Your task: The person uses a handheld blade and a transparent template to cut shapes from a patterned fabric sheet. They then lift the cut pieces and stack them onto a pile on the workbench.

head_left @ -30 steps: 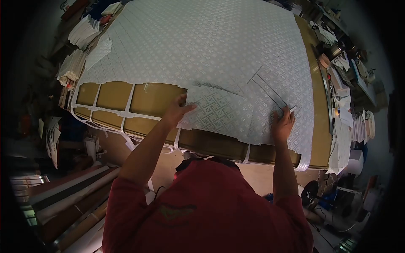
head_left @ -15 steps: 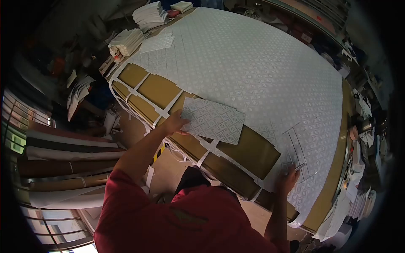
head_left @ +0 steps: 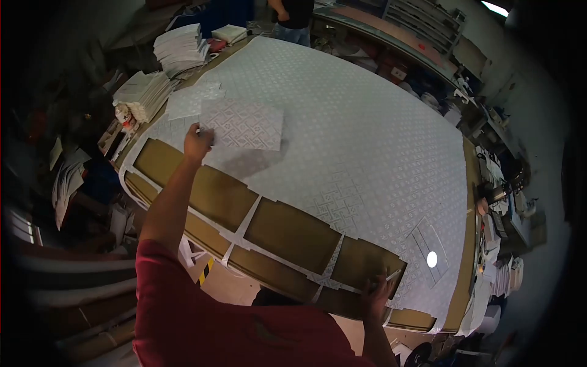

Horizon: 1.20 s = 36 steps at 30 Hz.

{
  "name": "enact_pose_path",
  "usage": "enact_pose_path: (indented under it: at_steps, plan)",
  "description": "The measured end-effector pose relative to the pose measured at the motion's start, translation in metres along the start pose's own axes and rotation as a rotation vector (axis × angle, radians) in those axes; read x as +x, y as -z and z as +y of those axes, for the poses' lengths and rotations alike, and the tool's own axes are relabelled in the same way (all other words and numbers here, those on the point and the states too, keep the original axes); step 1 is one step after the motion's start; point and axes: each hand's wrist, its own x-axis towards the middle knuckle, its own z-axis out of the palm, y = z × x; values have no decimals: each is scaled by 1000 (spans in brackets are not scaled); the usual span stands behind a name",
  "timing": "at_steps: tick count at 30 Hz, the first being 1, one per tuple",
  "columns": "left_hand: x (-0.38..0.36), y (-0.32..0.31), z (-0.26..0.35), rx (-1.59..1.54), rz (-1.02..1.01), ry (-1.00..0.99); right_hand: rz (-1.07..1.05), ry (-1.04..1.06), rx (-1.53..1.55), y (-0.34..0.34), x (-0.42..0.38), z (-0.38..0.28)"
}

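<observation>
My left hand point(head_left: 199, 144) pinches the near left edge of a cut rectangular piece point(head_left: 241, 125) of white patterned sheet, held above the large sheet with its shadow below. My right hand point(head_left: 375, 295) is low at the table's front right, over the brown board, its fingers closed around a slim pale tool point(head_left: 393, 275) that looks like a pen or knife. The large white patterned sheet point(head_left: 342, 110) covers most of the table. Along its front, rectangular openings bare the brown board point(head_left: 293, 235), with narrow white strips left between them. Dark rectangular lines mark the sheet at right.
Another cut piece point(head_left: 194, 101) lies at the table's left edge, beside stacks of white sheets point(head_left: 143, 96). A person point(head_left: 293, 18) stands beyond the far edge. Rolls of material point(head_left: 79, 287) lie at lower left. Cluttered shelves and papers line the right side.
My left hand has carried the cut piece away from the front openings, toward the far left. My right hand has moved from the marked lines onto the brown board. My view has shifted.
</observation>
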Motion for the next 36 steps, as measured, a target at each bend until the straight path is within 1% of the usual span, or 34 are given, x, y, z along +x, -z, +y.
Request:
enact_pose_path:
  at_steps: [1, 2, 3, 4, 5, 6, 8, 9, 11, 13, 14, 15, 17, 18, 19, 21, 23, 27, 29, 30, 31, 32, 33, 34, 35, 36]
  plan:
    - [31, 11, -9, 4, 62, 8, 11, 37, 9, 1, 2, -4]
    - [58, 23, -21, 14, 127, 25, 21, 29, -6, 1, 4, -6]
    - [91, 32, -48, 5, 120, 30, 23, 49, -38, 1, 5, -7]
    - [124, 39, -86, 319, 289, -24, 16, 76, -67, 1, 5, -8]
    - [139, 46, -111, 639, 455, -74, 4, 87, -74, 1, 5, -9]
    - [129, 45, -102, 639, 459, -60, 3, 74, -87, 0, 6, -11]
    - [93, 27, -58, 652, 364, 134, -1, 58, -107, -1, 8, -13]
    - [86, 20, -64, 649, 358, 134, -6, 66, -123, -1, 9, -14]
    - [70, -2, -80, 634, 180, -145, -1, 48, -153, 0, 6, -14]
    - [49, -30, -85, 594, 45, -286, -22, 51, -96, -1, 6, -12]
    - [34, -46, -82, 561, -16, -345, 1, 21, -116, -3, 6, -10]
    - [16, -62, -75, 528, -76, -403, 0, 30, -109, -4, 5, -10]
    - [-23, -93, -60, 359, -242, -457, 1, 39, -93, -2, 6, -11]
    - [-44, -107, -53, 339, -297, -525, 15, 18, -105, -3, 5, -10]
    - [-66, -122, -45, 319, -348, -590, 33, 39, -88, -5, 4, -6]
    - [-115, -152, -31, 205, -467, -639, 61, 50, -74, -4, 4, -6]
    - [-171, -175, -11, 127, -598, -667, 31, 29, -82, 0, 6, -10]
    - [-293, -210, 19, -73, -815, -708, 57, 36, -24, 2, 7, -7]
    - [-358, -218, 35, -55, -936, -676, 42, 13, 26, 6, 6, -1]
    - [-391, -220, 44, -68, -996, -625, 47, 16, 39, 11, 6, 10]
    - [-422, -225, 49, -80, -1056, -572, -70, -113, 174, 17, 6, 23]
    - [-450, -233, 50, -63, -1053, -577, -190, -241, 312, 24, 5, 38]
    - [-477, -241, 50, -62, -1071, -625, -190, -240, 329, 31, 11, 58]
    - [-501, -250, 51, -61, -1088, -669, -137, -169, 221, 38, 23, 83]
    - [-523, -259, 52, -44, -1084, -663, -87, -98, 113, 46, 31, 112]
    - [-544, -270, 54, 11, -1053, -721, -26, -57, 19, 53, 35, 143]
